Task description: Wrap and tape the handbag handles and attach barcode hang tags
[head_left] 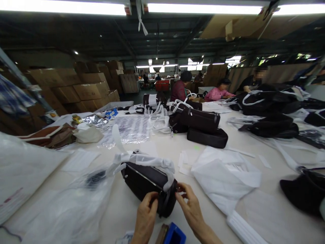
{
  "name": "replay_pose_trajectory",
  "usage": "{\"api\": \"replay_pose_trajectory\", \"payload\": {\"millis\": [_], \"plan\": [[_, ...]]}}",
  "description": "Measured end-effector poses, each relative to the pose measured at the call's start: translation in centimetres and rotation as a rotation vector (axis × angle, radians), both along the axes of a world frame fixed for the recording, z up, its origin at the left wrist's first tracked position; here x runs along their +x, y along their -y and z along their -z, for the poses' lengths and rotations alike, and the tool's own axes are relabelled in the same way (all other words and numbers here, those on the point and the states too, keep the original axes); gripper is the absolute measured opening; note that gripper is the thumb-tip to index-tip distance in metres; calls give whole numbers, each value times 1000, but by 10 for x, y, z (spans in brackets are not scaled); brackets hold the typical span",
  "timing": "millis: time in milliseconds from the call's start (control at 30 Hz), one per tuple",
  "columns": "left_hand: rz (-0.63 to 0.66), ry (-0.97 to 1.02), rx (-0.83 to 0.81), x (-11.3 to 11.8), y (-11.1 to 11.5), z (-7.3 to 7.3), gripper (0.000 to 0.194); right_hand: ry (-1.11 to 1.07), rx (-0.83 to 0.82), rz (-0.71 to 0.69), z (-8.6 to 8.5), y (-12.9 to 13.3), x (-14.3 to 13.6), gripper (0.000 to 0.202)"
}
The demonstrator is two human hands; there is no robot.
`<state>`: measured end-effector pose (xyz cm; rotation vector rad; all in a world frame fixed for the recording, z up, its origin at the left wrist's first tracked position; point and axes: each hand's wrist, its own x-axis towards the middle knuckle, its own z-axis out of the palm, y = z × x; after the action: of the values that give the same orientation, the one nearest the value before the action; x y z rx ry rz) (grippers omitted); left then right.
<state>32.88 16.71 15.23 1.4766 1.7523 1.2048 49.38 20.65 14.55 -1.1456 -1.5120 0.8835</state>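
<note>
Risk: black bag [144, 181] could tip or slide if left hand [146, 210] and right hand [189, 205] pull unevenly; white wrapping [154, 161] over its top could snag. Bag sits on surface [118, 215] just ahead of hands, near end between them. Both pinch that end; exact part unclear.

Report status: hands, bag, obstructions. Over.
Left hand and right hand at near end of black bag. Bag on table, white wrapping along its top. Blue object close by, clear of both hands.
</note>
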Motion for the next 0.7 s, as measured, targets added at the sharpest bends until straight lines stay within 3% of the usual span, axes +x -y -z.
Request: {"api": "replay_pose_trajectory", "payload": {"millis": [100,267,400,467,600,700], "plan": [[65,-69,43,-6,9,3,23,91,230,-10,2,11,-1,36],[384,-359,257,1,23,21,37,310,513,-157,-12,14,-2,39],[302,-518,443,21,22,26,34,164,458,-7,-10,6,6,30],[293,-578,505,32,15,19,48,77,412,64,-7,2,12,26],[451,-699,343,55,-14,-6,92,-7,276,57,-4,-3,22,22],[580,-805,151,63,-39,-22,88,-103,144,43,-3,-6,28,19]]}}
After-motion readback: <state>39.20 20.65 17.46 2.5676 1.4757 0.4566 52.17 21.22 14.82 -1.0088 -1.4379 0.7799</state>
